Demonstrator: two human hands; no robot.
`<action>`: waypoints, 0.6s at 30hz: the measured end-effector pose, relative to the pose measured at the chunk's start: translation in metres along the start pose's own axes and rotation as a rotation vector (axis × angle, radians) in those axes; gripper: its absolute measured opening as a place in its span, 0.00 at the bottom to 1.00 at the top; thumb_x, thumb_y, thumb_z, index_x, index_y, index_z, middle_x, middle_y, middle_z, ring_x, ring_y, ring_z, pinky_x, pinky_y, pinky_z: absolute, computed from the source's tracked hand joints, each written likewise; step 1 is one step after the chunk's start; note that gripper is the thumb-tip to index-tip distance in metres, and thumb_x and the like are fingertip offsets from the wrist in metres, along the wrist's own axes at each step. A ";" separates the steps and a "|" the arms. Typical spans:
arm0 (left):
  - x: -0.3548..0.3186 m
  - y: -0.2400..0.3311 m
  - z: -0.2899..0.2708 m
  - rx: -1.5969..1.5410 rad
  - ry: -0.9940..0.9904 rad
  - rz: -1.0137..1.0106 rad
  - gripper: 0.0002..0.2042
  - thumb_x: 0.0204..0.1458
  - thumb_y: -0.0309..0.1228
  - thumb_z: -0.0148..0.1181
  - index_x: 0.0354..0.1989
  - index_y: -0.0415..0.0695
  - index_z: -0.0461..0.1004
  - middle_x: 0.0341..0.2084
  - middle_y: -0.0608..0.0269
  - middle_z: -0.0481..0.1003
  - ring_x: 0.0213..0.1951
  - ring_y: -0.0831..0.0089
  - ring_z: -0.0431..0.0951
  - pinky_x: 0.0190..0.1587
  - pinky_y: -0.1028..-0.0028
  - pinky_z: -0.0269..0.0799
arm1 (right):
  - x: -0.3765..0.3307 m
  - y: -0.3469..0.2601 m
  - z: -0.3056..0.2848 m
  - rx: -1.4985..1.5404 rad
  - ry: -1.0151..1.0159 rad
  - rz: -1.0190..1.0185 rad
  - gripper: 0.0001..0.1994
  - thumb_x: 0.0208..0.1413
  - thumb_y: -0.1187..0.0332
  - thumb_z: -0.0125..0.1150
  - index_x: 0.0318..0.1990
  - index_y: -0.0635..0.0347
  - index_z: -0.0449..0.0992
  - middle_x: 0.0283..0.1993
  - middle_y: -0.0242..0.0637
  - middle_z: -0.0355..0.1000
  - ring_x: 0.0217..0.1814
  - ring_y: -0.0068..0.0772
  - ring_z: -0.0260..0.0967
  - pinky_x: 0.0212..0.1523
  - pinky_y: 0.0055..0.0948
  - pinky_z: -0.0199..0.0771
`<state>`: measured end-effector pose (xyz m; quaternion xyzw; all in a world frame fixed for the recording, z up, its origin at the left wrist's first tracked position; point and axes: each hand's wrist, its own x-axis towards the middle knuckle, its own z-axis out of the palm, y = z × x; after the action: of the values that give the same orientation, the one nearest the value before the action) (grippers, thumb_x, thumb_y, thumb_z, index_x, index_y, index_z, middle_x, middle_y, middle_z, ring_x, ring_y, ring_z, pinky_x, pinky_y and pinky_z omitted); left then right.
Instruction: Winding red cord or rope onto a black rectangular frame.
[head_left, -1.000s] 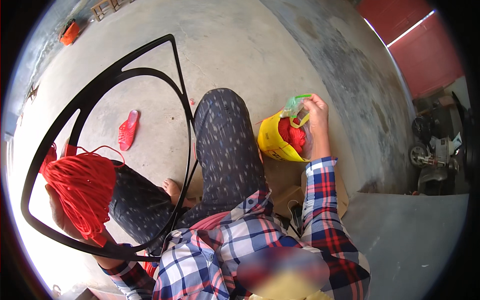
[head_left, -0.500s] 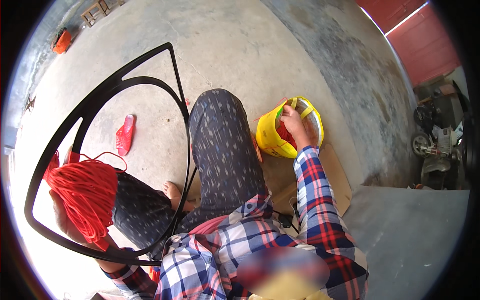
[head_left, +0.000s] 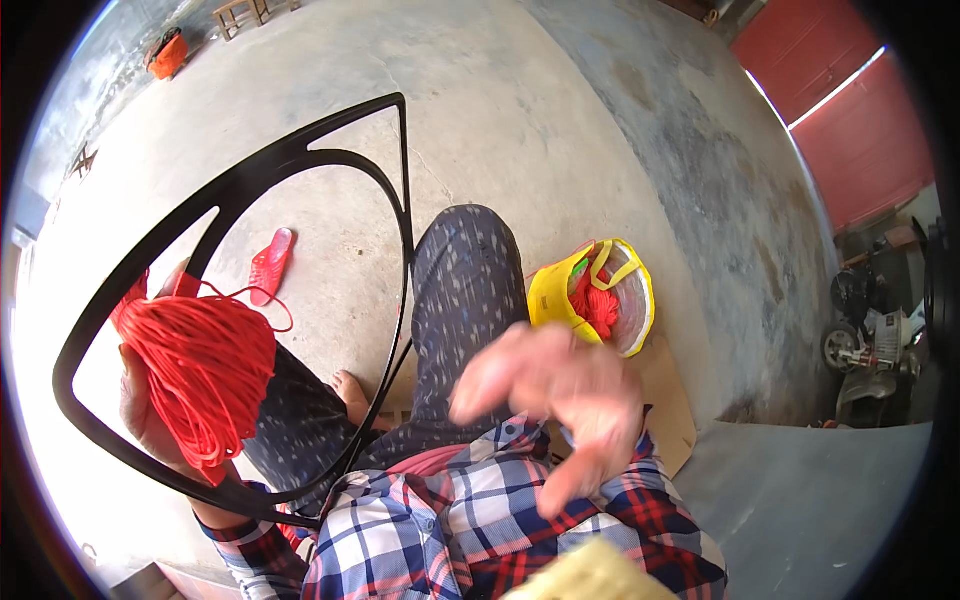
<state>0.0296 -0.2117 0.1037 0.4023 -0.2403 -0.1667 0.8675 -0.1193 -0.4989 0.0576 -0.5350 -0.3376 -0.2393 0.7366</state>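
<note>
At the left, my left hand (head_left: 145, 415) is closed around a thick bundle of red cord (head_left: 210, 365) beside the edge of a black curved frame (head_left: 240, 190). Part of that hand is hidden behind the cord and frame. The frame has a pointed top and a large round opening, and it leans across my lap. One loose strand of cord loops out from the bundle. Over my lap, my right hand (head_left: 560, 390) is raised, blurred by motion, its fingers apart and nothing visible in it. Beyond it stands a yellow bag (head_left: 553, 296) with more red cord (head_left: 598, 305) inside.
A red slipper (head_left: 270, 265) lies on the concrete floor (head_left: 480, 110). Brown cardboard (head_left: 672, 400) lies by the bag. At the right is a wheeled machine (head_left: 870, 345) near a red door (head_left: 850, 130). An orange container (head_left: 167, 55) and a wooden stool (head_left: 240, 15) stand far left.
My right hand has come out of the yellow bag and moved back over my lap, its fingers now spread. My left hand still holds the red cord bundle.
</note>
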 end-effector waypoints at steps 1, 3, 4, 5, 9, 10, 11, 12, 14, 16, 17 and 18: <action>-0.002 0.000 0.003 0.047 0.085 0.035 0.36 0.62 0.42 0.50 0.67 0.25 0.47 0.51 0.45 0.71 0.46 0.63 0.77 0.50 0.63 0.75 | 0.009 0.001 0.008 0.022 -0.075 -0.103 0.28 0.51 0.64 0.71 0.55 0.74 0.70 0.54 0.53 0.70 0.54 0.51 0.72 0.54 0.45 0.72; -0.006 0.004 -0.005 0.031 0.086 0.043 0.36 0.62 0.42 0.51 0.67 0.25 0.47 0.51 0.45 0.71 0.46 0.63 0.77 0.50 0.63 0.75 | 0.019 0.007 0.028 0.150 0.012 -0.229 0.20 0.54 0.65 0.69 0.47 0.73 0.76 0.48 0.52 0.72 0.47 0.47 0.74 0.44 0.38 0.76; -0.008 0.005 -0.010 0.016 0.079 0.042 0.36 0.62 0.42 0.51 0.67 0.25 0.47 0.51 0.44 0.71 0.46 0.63 0.77 0.51 0.63 0.75 | 0.024 0.007 0.034 0.194 0.066 -0.261 0.17 0.54 0.65 0.69 0.44 0.72 0.78 0.46 0.51 0.73 0.45 0.44 0.75 0.40 0.35 0.77; -0.010 0.006 -0.014 0.020 0.096 0.047 0.36 0.62 0.42 0.51 0.67 0.25 0.47 0.51 0.44 0.71 0.46 0.63 0.77 0.51 0.63 0.75 | 0.027 0.000 0.035 0.063 0.055 -0.190 0.17 0.54 0.70 0.67 0.51 0.57 0.73 0.44 0.45 0.71 0.38 0.42 0.70 0.34 0.36 0.74; -0.009 0.004 -0.016 -0.031 0.133 0.068 0.35 0.62 0.42 0.52 0.67 0.26 0.48 0.52 0.43 0.71 0.49 0.61 0.76 0.53 0.60 0.74 | 0.048 -0.013 0.042 0.015 0.214 -0.128 0.09 0.60 0.64 0.60 0.47 0.46 0.76 0.44 0.37 0.68 0.42 0.36 0.68 0.42 0.37 0.68; -0.009 0.004 -0.016 -0.035 0.165 0.077 0.35 0.62 0.42 0.52 0.67 0.26 0.48 0.52 0.43 0.71 0.50 0.60 0.76 0.54 0.59 0.73 | 0.048 -0.014 0.043 0.029 0.209 -0.123 0.09 0.60 0.64 0.60 0.47 0.46 0.76 0.44 0.37 0.68 0.42 0.36 0.68 0.42 0.37 0.68; -0.008 0.003 -0.014 -0.028 0.176 0.083 0.35 0.62 0.42 0.52 0.67 0.26 0.48 0.52 0.43 0.71 0.50 0.60 0.76 0.54 0.59 0.73 | 0.044 -0.016 0.047 -0.166 0.247 -0.173 0.07 0.57 0.65 0.63 0.42 0.45 0.78 0.42 0.33 0.67 0.42 0.33 0.66 0.42 0.35 0.67; -0.006 0.003 -0.011 -0.079 0.146 0.057 0.35 0.62 0.42 0.52 0.67 0.27 0.48 0.53 0.43 0.70 0.50 0.59 0.76 0.55 0.57 0.73 | 0.044 -0.016 0.050 -0.368 0.280 -0.223 0.05 0.54 0.66 0.65 0.38 0.44 0.79 0.41 0.30 0.65 0.42 0.30 0.64 0.42 0.33 0.66; -0.008 0.003 -0.011 -0.125 0.123 0.040 0.35 0.61 0.42 0.52 0.67 0.27 0.49 0.53 0.43 0.70 0.51 0.58 0.75 0.56 0.56 0.72 | 0.047 -0.012 0.048 -0.411 0.255 -0.235 0.05 0.52 0.67 0.66 0.36 0.44 0.80 0.40 0.29 0.64 0.42 0.29 0.63 0.42 0.32 0.65; -0.005 0.001 -0.012 -0.153 0.086 0.097 0.32 0.65 0.37 0.47 0.71 0.36 0.42 0.64 0.38 0.59 0.55 0.57 0.73 0.57 0.54 0.73 | 0.053 -0.009 0.042 -0.525 0.222 -0.271 0.04 0.48 0.68 0.69 0.32 0.45 0.80 0.38 0.26 0.62 0.41 0.27 0.60 0.42 0.31 0.63; -0.003 0.000 -0.006 -0.103 0.102 0.132 0.31 0.65 0.38 0.47 0.70 0.35 0.44 0.61 0.39 0.63 0.54 0.57 0.74 0.56 0.54 0.73 | 0.059 -0.009 0.034 -0.571 0.134 -0.273 0.07 0.45 0.69 0.70 0.32 0.47 0.80 0.38 0.27 0.62 0.39 0.28 0.60 0.35 0.27 0.64; 0.001 0.001 -0.005 -0.101 0.089 0.134 0.31 0.65 0.38 0.47 0.70 0.35 0.44 0.61 0.39 0.63 0.54 0.57 0.74 0.56 0.54 0.73 | 0.064 -0.003 0.028 -0.576 0.138 -0.285 0.07 0.45 0.69 0.70 0.32 0.47 0.80 0.38 0.27 0.62 0.39 0.28 0.60 0.35 0.27 0.64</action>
<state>0.0333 -0.2089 0.1022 0.3483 -0.2190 -0.1021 0.9057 -0.0860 -0.4733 0.1138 -0.6511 -0.2768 -0.4613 0.5354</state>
